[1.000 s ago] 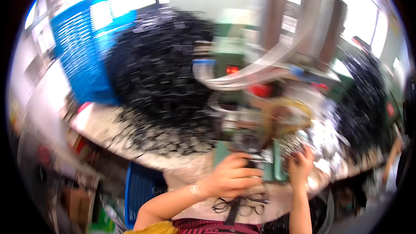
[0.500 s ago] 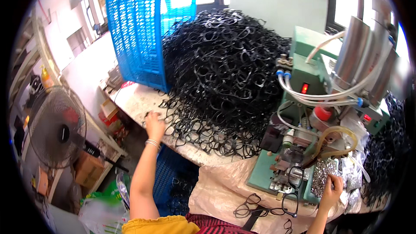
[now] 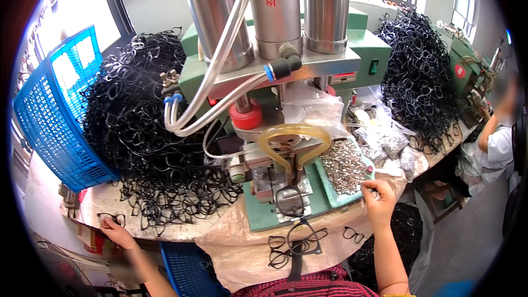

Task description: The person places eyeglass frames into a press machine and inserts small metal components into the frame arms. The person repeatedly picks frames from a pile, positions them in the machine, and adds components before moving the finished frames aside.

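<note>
My left hand (image 3: 116, 232) is closed on a black eyeglass frame (image 3: 118, 220) at the table's left edge, beside a huge heap of black frames (image 3: 159, 115). At the near right corner of a green tray (image 3: 336, 202) full of tiny shiny metal parts (image 3: 344, 168), my right hand (image 3: 379, 197) has thumb and fingers pinched together. Whatever is between them is too small to make out. In front of me, one black eyeglass frame (image 3: 304, 237) stands on end at the green press machine (image 3: 261, 209). More loose frames (image 3: 278, 258) lie on the brown paper just below it.
A blue plastic basket (image 3: 60, 126) leans against the heap at left; another blue basket (image 3: 184, 267) sits under the table. Steel cylinders (image 3: 275, 16) and clear hoses rise from the machine. At right are plastic bags (image 3: 385, 132), a second heap (image 3: 418, 77) and another person (image 3: 498, 137).
My view has swung to the right, bringing the machine to the middle. An eyeglass frame now shows in my left hand. My right hand has shifted from over the metal parts to the tray's corner.
</note>
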Tool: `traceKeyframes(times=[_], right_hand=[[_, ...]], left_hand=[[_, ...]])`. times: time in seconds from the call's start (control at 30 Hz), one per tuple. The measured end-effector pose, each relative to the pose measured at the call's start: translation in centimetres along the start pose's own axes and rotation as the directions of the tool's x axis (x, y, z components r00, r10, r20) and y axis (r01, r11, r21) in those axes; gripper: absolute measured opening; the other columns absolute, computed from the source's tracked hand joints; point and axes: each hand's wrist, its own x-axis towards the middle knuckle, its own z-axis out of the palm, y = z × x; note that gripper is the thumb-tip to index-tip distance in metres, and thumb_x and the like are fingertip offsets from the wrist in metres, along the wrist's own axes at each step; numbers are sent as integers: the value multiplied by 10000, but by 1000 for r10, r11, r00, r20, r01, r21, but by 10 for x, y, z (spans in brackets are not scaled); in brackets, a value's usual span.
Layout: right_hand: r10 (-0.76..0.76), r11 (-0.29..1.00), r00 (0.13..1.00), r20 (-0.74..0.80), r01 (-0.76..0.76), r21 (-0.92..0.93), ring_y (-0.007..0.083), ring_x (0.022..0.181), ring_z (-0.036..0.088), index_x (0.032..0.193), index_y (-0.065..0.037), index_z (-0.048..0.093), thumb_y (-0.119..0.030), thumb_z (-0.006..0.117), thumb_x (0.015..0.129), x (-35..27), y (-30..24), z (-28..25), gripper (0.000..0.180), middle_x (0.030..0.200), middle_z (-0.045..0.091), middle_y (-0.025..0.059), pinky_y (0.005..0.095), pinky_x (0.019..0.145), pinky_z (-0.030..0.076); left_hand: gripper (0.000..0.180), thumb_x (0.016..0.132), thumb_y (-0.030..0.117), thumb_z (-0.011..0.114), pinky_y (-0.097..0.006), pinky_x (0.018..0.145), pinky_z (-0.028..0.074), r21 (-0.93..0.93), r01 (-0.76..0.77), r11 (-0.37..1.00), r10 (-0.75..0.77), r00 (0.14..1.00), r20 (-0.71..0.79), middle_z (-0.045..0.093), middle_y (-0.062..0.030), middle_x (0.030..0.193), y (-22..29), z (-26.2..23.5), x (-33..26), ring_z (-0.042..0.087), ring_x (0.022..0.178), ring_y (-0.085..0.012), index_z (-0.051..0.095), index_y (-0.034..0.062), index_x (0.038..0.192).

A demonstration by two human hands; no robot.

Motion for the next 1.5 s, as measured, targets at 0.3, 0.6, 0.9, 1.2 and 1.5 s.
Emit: traceKeyframes(times=[0.3,0.6,0.9,1.2,1.5], right_hand=[[-266,914,933,240,165,371,217,845,683,955,-15,687,-9,739,764,40,-100,73,199,910,718,97,327,783,515],[-5,820,954,300,-168,547,115,891,638,1149,19,560,-27,731,813,17,-101,95,379,924,672,52,253,830,479],[5,644,908,419,-324,693,131,974,637,1254,32,509,-29,723,837,16,-122,94,472,1030,682,80,274,912,466],[-315,948,904,291,317,39,359,1238,563,1089,-53,703,-97,757,775,36,-64,57,322,1249,642,180,442,1064,426],[-294,905,945,141,323,-279,409,1237,541,888,-110,732,-129,793,707,38,14,56,193,1234,632,188,472,1009,457]], left_hand=[[201,1030,345,574,-177,516,409,-305,836,456,-205,432,878,563,8,892,257,45,-141,508,632,-68,588,144,1025],[99,1019,157,591,-297,648,549,-255,916,310,-194,323,926,678,-94,941,283,39,-225,671,809,-192,599,62,1047],[94,964,51,596,-346,659,592,-765,570,300,372,668,644,663,-205,958,440,28,-172,666,785,-252,516,3,975],[135,786,57,759,-374,791,518,-959,23,283,892,362,272,758,-65,1003,424,17,-203,646,760,-201,739,103,912],[237,730,139,805,-407,881,527,-960,-107,260,948,219,232,743,1,1042,420,24,-224,572,694,-177,758,140,963]])
